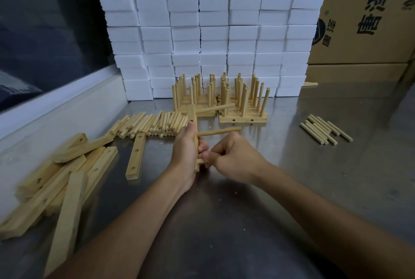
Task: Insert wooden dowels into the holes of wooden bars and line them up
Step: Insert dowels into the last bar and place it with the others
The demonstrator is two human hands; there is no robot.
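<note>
My left hand (185,150) grips a wooden bar (192,117) held upright on its end above the steel table. Two dowels stick out of the bar to the right: an upper one (214,109) and a middle one (219,132). My right hand (233,157) is curled around a third dowel at the bar's lower end, mostly hidden by the fingers. Finished bars with upright dowels (242,99) stand lined up behind my hands. A heap of loose dowels (152,125) lies to the left of them.
A pile of bare bars (67,173) lies at the left, one single bar (135,155) nearer my hands. Several more dowels (325,129) lie at the right. Stacked white foam blocks (213,32) form the back wall, cardboard boxes (368,20) stand at the right.
</note>
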